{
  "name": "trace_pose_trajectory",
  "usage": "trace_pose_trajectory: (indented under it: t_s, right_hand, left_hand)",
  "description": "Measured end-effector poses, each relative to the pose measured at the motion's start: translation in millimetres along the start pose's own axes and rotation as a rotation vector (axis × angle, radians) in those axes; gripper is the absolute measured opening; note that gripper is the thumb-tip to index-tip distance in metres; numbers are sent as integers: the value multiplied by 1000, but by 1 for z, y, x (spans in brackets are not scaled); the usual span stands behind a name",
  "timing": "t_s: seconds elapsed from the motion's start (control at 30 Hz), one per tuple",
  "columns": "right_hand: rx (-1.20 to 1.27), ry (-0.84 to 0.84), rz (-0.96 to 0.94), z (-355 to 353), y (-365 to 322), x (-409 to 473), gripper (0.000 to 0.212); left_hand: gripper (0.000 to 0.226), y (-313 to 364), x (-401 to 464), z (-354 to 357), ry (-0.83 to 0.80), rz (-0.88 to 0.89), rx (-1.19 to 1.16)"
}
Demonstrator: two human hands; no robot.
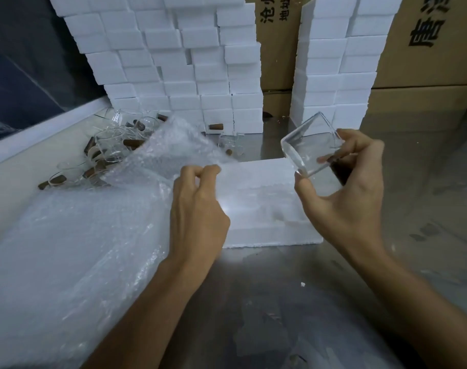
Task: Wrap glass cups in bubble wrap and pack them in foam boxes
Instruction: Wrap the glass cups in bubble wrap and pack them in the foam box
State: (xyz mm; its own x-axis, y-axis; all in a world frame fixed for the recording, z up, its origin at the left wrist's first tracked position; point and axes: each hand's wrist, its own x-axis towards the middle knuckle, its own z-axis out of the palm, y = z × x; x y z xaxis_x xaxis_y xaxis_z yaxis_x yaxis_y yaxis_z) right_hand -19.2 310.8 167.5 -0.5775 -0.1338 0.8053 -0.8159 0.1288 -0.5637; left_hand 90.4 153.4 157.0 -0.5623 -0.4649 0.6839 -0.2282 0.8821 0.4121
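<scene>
**A:** Where is the cup from where you sit?

**B:** I see the glass cup up off the counter, held in the right hand. It is tilted, mouth toward the upper right, thick base toward the lower left. The thumb presses the base end and the fingers curl over the far side near the rim. It hangs above the right end of the foam box, not touching it.

**A:** And the other hand?

**B:** The left hand pinches the near edge of a bubble wrap sheet between thumb and curled fingers. The sheet is lifted and stands up behind that hand, just left of the cup but apart from it. Under the left forearm I see a stack of bubble wrap lying flat on the counter.

**A:** What lies around?

**B:** The foam box sits on the counter between the two hands. Behind the lifted sheet, more glass cups with brown handles lie in a heap. Further back stand stacked white foam boxes, a second stack to the right, and cardboard cartons printed with black characters.
</scene>
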Motion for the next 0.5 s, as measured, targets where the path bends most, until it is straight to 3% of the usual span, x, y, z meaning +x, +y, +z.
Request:
trace_pose_trajectory:
  t_s: [0.27,0.37,0.43,0.5]
  right_hand:
    - [7,-150,258,3,0,1,46]
    - [45,-172,374,5,0,1,45]
    - [187,-152,461,5,-5,1,46]
    - [371,-155,566,5,-9,4,59]
  left_hand:
    - [16,-7,3,1,-115,-139,196]
    - [8,-7,4,-2,-68,-159,190]
    - [13,-7,5,-5,10,-166,141]
    - [25,-6,5,-7,71,-138,101]
